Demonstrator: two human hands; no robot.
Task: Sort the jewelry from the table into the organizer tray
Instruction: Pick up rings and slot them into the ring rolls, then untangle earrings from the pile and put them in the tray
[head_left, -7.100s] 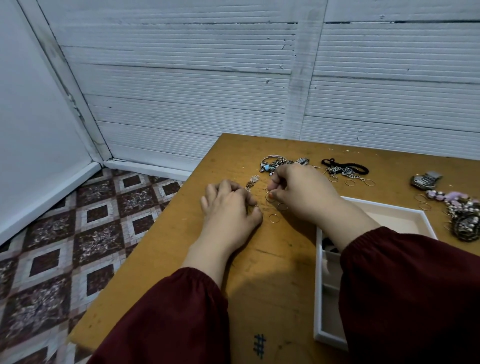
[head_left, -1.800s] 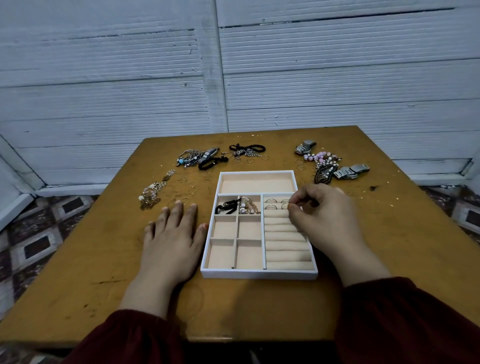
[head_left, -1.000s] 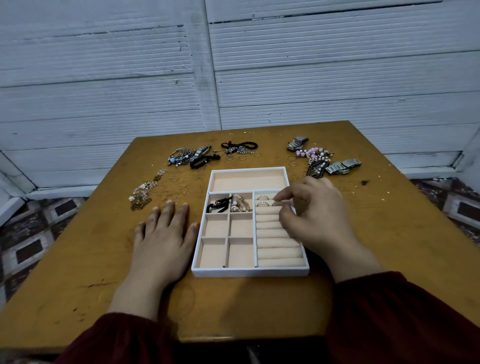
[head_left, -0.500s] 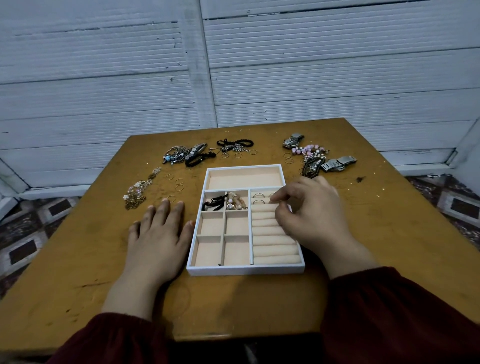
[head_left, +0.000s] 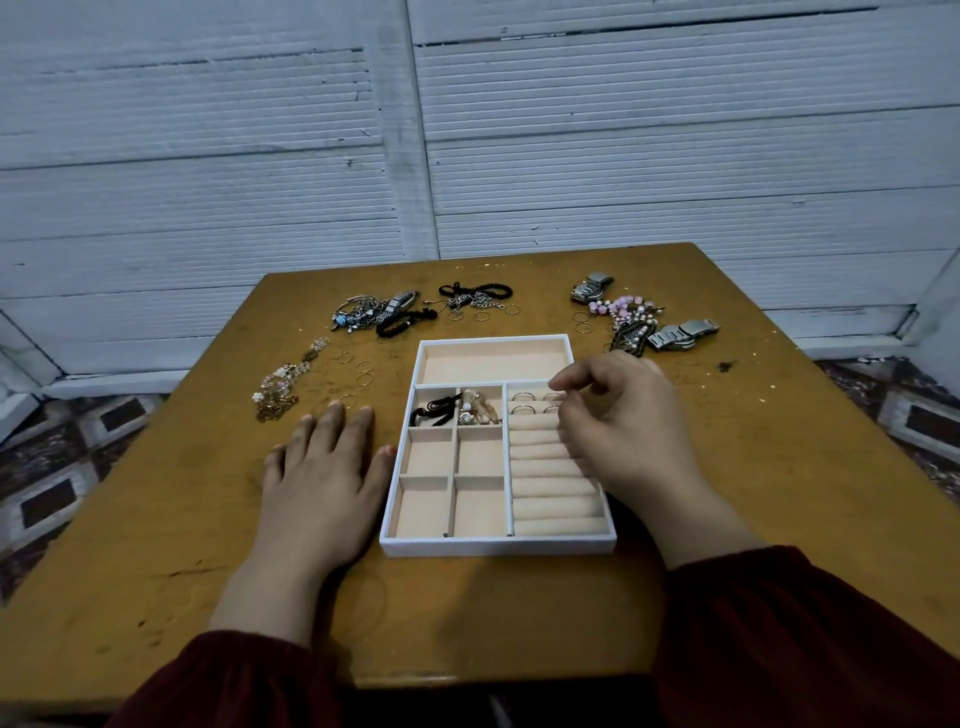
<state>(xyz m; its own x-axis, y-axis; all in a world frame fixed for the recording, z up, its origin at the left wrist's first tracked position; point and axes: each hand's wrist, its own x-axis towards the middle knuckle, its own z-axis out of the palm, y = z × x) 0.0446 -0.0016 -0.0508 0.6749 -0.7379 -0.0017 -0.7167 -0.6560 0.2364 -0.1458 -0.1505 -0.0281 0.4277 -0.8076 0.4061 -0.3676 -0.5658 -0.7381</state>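
A white organizer tray (head_left: 493, 546) with peach lining sits mid-table. Its upper small compartments hold a black cord piece (head_left: 434, 410) and a beaded piece (head_left: 480, 410). Several thin rings (head_left: 522, 397) stand in the top ring rolls. My right hand (head_left: 628, 431) hovers over those rolls with its fingers curled. Forefinger and thumb are slightly apart, and whether they hold a ring is hidden. My left hand (head_left: 327, 478) lies flat on the table beside the tray's left wall. Loose rings (head_left: 363, 366) lie just beyond its fingertips.
On the wooden table (head_left: 779, 467) lie a gold chain cluster (head_left: 278, 387) at left, tangled bracelets (head_left: 374, 314) and a black bracelet (head_left: 475, 291) at the back. Pink beads (head_left: 623, 306) and two watches (head_left: 592, 287), (head_left: 680, 332) lie back right. A white slatted wall stands behind.
Seven seconds ago both hands were picking at rings on the table's left. Over the last second my right hand stayed at the top ring rolls and its pinch loosened. The left hand stayed flat.
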